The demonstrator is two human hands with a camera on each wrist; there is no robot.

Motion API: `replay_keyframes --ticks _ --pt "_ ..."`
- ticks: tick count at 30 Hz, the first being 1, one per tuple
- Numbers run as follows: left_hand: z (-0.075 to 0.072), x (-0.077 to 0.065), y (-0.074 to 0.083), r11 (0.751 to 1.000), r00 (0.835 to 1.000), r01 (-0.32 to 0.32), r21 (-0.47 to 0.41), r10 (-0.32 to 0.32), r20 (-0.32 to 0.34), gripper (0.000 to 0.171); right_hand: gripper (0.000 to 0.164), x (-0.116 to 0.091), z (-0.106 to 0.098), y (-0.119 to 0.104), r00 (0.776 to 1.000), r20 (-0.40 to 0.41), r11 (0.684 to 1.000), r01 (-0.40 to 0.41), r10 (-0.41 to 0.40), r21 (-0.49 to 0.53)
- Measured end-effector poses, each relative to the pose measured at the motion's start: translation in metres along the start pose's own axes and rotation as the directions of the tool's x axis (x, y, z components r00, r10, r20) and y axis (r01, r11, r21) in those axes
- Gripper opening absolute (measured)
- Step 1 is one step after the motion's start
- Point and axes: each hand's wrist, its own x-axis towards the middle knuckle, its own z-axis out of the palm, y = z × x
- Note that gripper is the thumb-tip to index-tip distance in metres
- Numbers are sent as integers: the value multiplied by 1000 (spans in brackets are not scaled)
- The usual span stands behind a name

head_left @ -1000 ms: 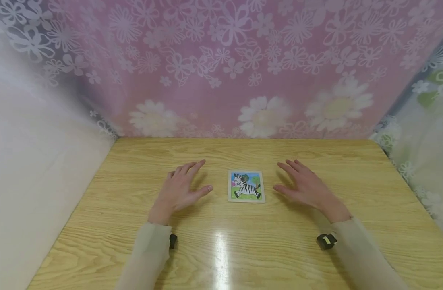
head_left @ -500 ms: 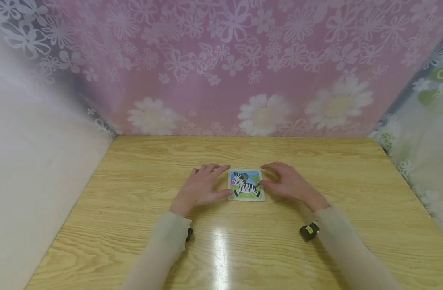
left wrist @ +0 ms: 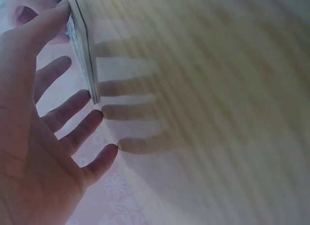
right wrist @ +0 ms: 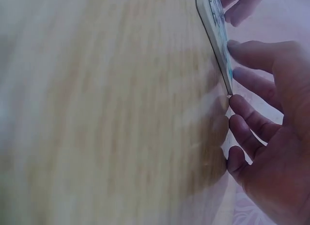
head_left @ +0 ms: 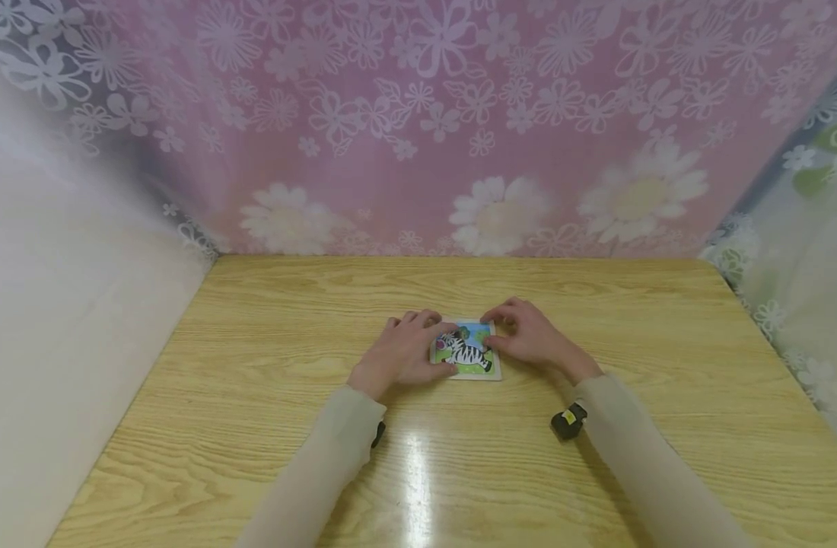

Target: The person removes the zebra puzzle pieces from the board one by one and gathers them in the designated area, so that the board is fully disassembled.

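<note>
A square zebra picture board [head_left: 468, 355] with a pale rim lies flat on the wooden table [head_left: 254, 320]. My left hand [head_left: 405, 355] rests over its left part, thumb near the lower edge and index finger across the zebra's head. On the upper right part, my right hand [head_left: 528, 335] touches the picture with thumb and index finger slightly apart. Seen edge-on in the left wrist view, the board [left wrist: 86, 50] has the left hand's [left wrist: 48, 133] thumb on its face. In the right wrist view, the right hand's [right wrist: 281, 133] other fingertips meet the table beside the board [right wrist: 218, 45].
Behind the table hangs a pink flowered curtain [head_left: 405, 152]. A plain whitish sheet [head_left: 83, 266] borders the left side, and a flowered sheet [head_left: 795, 266] the right. A small black wrist camera [head_left: 569, 422] sits at the right sleeve.
Both hands have come inward from either side of the board and now touch it. The left fingers have moved further over the picture; the board has stayed in place.
</note>
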Motion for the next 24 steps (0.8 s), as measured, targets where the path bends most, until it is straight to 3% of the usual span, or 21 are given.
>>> replay_keyframes --ticks 11,24 --pt "2 6 -4 1000 1000 2 -1 -2 9 69 32 7 -3 5 997 60 995 -48 43 91" --pt "-3 5 -2 1000 1000 11 -24 -10 27 68 29 15 -3 5 991 103 994 -88 80 68"
